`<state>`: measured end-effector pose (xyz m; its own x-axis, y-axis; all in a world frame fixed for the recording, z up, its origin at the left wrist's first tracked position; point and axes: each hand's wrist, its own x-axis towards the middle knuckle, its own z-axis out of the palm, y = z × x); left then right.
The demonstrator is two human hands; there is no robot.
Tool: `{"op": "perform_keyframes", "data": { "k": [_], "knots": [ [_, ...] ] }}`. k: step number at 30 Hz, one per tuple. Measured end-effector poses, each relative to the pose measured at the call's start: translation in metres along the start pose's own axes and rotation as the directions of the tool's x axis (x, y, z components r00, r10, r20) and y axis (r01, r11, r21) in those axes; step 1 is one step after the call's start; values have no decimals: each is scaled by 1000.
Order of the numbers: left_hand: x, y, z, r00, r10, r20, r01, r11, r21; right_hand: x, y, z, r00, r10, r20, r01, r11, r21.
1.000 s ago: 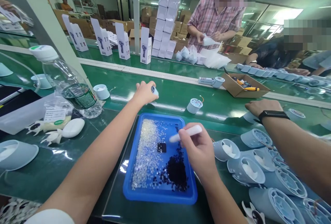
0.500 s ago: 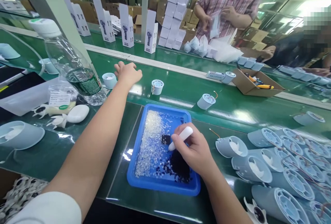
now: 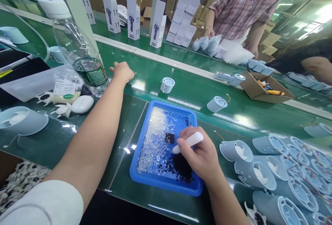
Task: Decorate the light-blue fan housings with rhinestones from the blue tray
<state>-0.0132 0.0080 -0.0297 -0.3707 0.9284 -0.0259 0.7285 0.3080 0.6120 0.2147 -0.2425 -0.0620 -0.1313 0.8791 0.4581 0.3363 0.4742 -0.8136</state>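
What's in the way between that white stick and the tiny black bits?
Nothing visible: the tip of the white stick, gripped by the right hand, appears right at the upper-left edge of the black pile in the blue tray. Whether it touches, I can't tell.

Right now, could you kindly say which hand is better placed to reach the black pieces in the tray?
Probably the right hand: it is over the blue tray, holding a white stick near the black pieces. The left hand is farther off, stretched out over the green belt.

One white stick [image 3: 190,142], one blue tray [image 3: 166,185], one bottle [image 3: 77,48]
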Motion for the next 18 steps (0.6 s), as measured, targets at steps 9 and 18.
{"op": "perform_keyframes", "data": {
  "k": [9,18],
  "knots": [
    [-32,42,-18,977,207,51,-175,916,-362,-1,-2,0,998,-22,-65,14,994,-111],
    [-51,56,-36,965,258,55,-221,905,-363,0,-2,1,999,4,-54,-14,982,-187]
  ]
}}
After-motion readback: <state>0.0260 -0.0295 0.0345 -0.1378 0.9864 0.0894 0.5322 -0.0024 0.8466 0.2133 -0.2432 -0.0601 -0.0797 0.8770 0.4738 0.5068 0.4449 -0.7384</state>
